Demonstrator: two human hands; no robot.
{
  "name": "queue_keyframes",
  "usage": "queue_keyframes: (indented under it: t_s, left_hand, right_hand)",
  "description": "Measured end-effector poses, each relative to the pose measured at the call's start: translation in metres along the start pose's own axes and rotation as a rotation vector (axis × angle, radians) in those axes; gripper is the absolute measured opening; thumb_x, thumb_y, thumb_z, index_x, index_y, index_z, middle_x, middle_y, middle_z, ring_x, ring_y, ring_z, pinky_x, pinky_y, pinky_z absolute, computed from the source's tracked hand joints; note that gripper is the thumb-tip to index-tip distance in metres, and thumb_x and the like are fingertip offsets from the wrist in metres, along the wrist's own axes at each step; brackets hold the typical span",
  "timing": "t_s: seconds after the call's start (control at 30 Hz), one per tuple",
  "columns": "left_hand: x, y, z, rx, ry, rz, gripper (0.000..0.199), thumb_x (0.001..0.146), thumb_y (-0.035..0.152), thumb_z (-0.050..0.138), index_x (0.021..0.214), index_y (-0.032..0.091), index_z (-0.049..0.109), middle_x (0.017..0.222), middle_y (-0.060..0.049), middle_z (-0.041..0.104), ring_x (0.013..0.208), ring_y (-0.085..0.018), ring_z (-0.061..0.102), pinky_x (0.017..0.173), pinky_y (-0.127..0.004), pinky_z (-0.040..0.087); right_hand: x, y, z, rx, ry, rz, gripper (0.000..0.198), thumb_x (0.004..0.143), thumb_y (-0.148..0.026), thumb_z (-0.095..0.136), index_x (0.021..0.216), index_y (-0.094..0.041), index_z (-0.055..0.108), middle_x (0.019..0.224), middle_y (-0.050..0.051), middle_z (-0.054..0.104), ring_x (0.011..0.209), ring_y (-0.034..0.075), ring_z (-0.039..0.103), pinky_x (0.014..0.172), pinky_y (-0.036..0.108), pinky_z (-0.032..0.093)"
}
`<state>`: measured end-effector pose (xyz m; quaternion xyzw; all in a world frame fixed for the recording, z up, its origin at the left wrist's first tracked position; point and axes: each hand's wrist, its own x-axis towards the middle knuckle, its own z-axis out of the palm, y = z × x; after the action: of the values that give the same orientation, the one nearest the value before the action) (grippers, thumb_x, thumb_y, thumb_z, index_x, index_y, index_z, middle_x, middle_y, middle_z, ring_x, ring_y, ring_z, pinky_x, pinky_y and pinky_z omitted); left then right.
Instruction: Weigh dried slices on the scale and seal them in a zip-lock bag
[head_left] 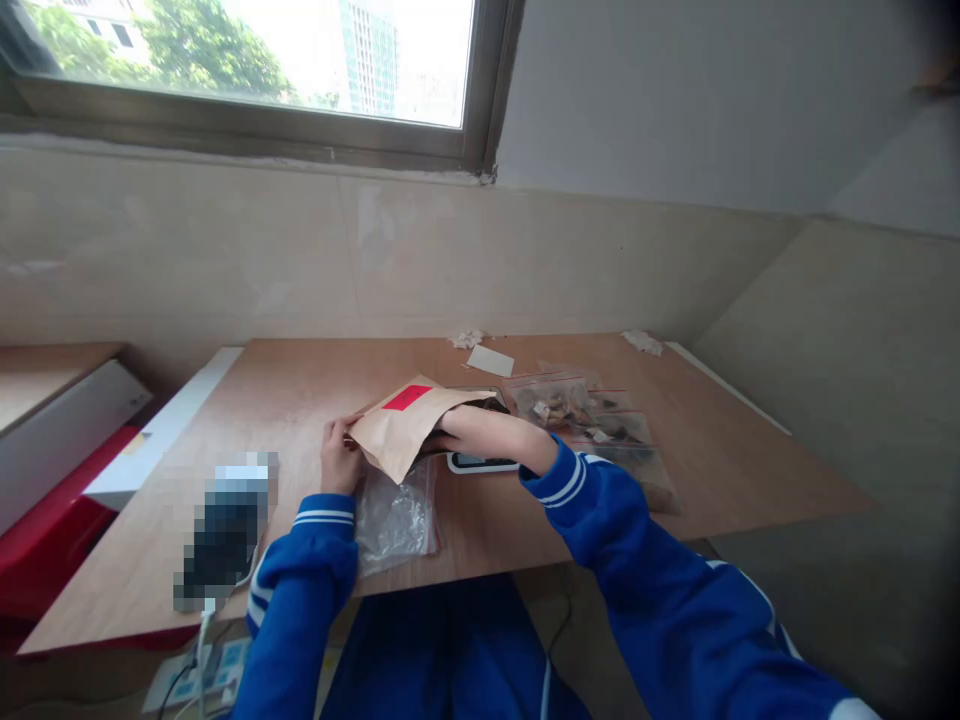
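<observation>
Near the middle of the frame, the left hand (341, 462) pinches the edge of a brown paper envelope (409, 420) with a red label. The right hand is hidden inside it, so I cannot tell its grip. A clear zip bag (394, 518) lies just below on the wooden table (300, 390).

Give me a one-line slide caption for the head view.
Left hand holds a brown paper envelope open while the right hand reaches inside, over a plywood table.

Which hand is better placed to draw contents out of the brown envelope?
Right hand: it is already inside the brown envelope. Left hand grips the envelope's edge, steadying it.
</observation>
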<state>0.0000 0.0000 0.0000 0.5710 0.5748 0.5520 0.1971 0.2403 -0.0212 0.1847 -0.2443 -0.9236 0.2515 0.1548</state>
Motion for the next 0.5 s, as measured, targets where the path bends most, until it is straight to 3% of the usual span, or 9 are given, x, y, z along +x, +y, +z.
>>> queue_keyframes:
  t_s: [0.13,0.27,0.4,0.5]
  left_hand:
    - [0.000,0.001,0.001,0.005,0.018,-0.005,0.032,0.070,0.017,0.060,0.101,0.017,0.065,0.106,-0.007,0.056,0.071,-0.014,0.058,0.063,-0.029,0.052]
    - [-0.001,0.002,0.000,0.020,0.014,-0.005,0.034,0.068,0.018,0.060,0.101,0.018,0.065,0.105,-0.008,0.057,0.072,-0.015,0.058,0.061,-0.030,0.052]
    - [-0.001,0.001,-0.002,0.090,0.003,0.025,0.036,0.068,0.018,0.059,0.104,0.018,0.065,0.106,-0.009,0.058,0.082,-0.021,0.060,0.068,-0.035,0.052]
    - [-0.001,-0.003,-0.003,0.271,0.056,0.020,0.031,0.070,0.019,0.059,0.100,0.021,0.067,0.102,-0.011,0.062,0.094,-0.029,0.058,0.083,-0.046,0.047]
  right_hand:
    - [-0.016,-0.006,-0.004,-0.029,0.120,0.048,0.029,0.092,-0.013,0.048,0.106,-0.025,0.071,0.117,0.001,0.070,0.118,0.019,0.060,0.110,0.036,0.040]
    - [-0.040,0.000,-0.013,0.110,0.428,0.136,0.022,0.094,-0.027,0.051,0.101,-0.024,0.071,0.102,0.000,0.073,0.096,0.019,0.068,0.089,0.032,0.052]
    - [-0.051,0.035,-0.016,0.351,0.816,0.218,0.022,0.092,-0.038,0.056,0.097,-0.022,0.070,0.093,0.002,0.073,0.086,0.017,0.068,0.081,0.030,0.052]
    - [-0.048,0.079,-0.010,0.361,0.926,0.329,0.022,0.086,-0.038,0.063,0.092,-0.018,0.070,0.089,0.004,0.073,0.083,0.018,0.067,0.080,0.032,0.052]
